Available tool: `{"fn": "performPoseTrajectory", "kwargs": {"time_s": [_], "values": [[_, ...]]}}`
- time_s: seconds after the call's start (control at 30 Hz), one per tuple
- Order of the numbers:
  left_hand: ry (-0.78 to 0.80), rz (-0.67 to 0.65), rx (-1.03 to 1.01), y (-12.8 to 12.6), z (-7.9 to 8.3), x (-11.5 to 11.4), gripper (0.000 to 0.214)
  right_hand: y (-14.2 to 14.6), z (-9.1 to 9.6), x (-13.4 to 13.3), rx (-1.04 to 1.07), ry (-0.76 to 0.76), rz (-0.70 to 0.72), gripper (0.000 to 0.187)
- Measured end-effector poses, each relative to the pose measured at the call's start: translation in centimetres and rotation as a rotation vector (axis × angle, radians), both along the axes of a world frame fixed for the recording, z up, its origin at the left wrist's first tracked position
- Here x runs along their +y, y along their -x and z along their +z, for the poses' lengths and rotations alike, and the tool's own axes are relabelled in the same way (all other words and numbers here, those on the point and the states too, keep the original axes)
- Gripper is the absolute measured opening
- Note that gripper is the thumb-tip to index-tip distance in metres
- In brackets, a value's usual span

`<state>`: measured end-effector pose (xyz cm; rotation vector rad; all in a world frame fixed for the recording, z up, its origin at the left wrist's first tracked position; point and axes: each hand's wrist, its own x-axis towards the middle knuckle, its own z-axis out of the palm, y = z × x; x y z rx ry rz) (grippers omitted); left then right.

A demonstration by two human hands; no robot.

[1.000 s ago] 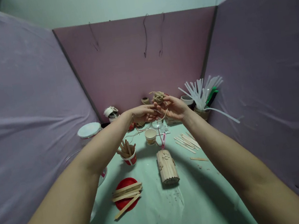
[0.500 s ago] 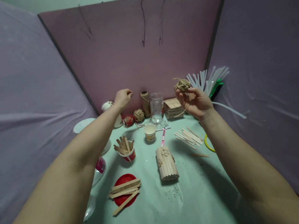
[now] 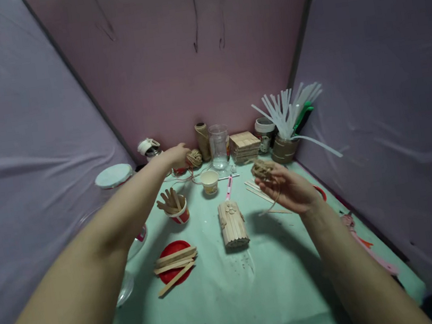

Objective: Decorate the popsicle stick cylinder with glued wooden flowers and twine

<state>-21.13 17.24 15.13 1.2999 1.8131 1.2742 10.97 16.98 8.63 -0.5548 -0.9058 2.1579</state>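
Observation:
My right hand [image 3: 289, 186], palm turned up, holds a small ball of jute twine [image 3: 262, 169] at its fingertips, with a loose end dangling below. At the back left, my left hand [image 3: 177, 155] is stretched over a red yarn ball [image 3: 180, 171], right beside a larger twine ball [image 3: 194, 158]. Its fingers point down and are mostly hidden, so their grip and any contact cannot be made out. Between my arms lies a small piece covered in wooden sticks [image 3: 233, 228], with a flower shape on top.
Wooden sticks lie across a red lid [image 3: 178, 277]; more stand in a red-and-white cup [image 3: 182, 216]. Along the back are a thread cone [image 3: 203, 141], a clear jar [image 3: 219, 149], stacked wooden squares [image 3: 244, 144] and a pot of white glue sticks [image 3: 284, 148]. A paper cup [image 3: 210, 183] stands mid-table.
My left hand has lowered from the air to the yarn balls. My right hand has come down with the twine ball, and the view has tilted downward.

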Motion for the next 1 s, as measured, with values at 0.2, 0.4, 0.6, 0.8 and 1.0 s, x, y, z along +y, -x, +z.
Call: {"fn": "performPoseTrajectory", "kwargs": {"time_s": [0.2, 0.4, 0.6, 0.8, 1.0], "values": [[0.065, -0.269, 0.42, -10.8, -2.1, -11.6, 0.045, -1.3, -3.3, -7.7, -0.097, -0.037, -0.073, 0.042], [0.181, -0.199, 0.126, -19.0, -6.2, -18.5, 0.057, -1.1, -6.0, -12.1, -0.091, -0.044, -0.148, 0.036], [0.151, -0.141, 0.004, -20.0, -7.2, -19.5, 0.061, -1.4, -6.7, -13.0, -0.166, -0.02, -0.175, 0.042], [0.119, -0.11, -0.236, -20.1, -9.6, -22.0, 0.07, -0.9, -7.4, -13.8, -0.21, -0.013, -0.142, 0.043], [-0.016, 0.105, -0.054, -19.1, -11.4, -26.2, 0.068, -0.5, -8.7, -15.4, -0.266, -0.109, -0.04, 0.044]]}}
